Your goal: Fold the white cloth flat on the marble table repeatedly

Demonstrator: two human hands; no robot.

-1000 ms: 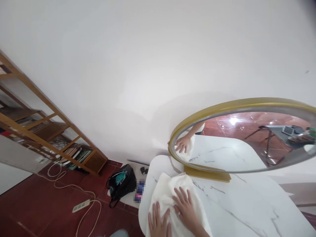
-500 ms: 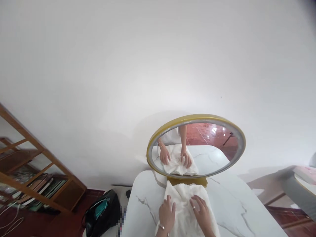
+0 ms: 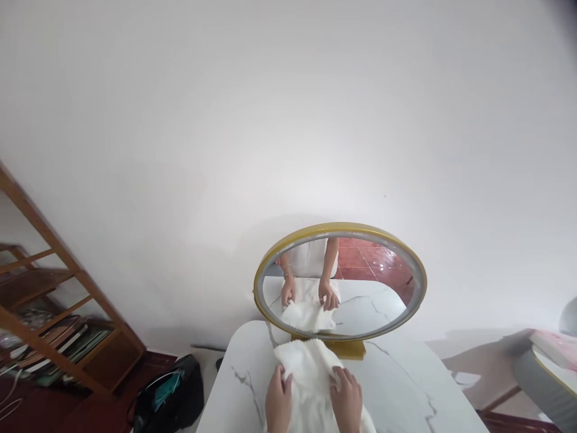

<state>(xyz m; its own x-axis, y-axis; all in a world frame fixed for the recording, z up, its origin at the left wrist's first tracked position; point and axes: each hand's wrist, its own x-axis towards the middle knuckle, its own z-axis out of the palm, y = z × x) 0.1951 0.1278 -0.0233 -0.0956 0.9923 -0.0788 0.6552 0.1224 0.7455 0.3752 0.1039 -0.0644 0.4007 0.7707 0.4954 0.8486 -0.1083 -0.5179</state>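
Towel: white terry, lies on the marble desk in front of the oval mirror. I judge it soft, light, floppy. Left hand and right hand each pinch a side edge; best grip is at the corners.

No readable text in frame.
Checked white towel, marble table, gold-rim mirror at 12 o'clock, black bag at 8 o'clock, books on wood shelf at 9 o'clock: no labels, brands, nos. or signs legible. Book spines too small/blurred to read. Pink item at 3 o'clock edge: any print not resolvable.
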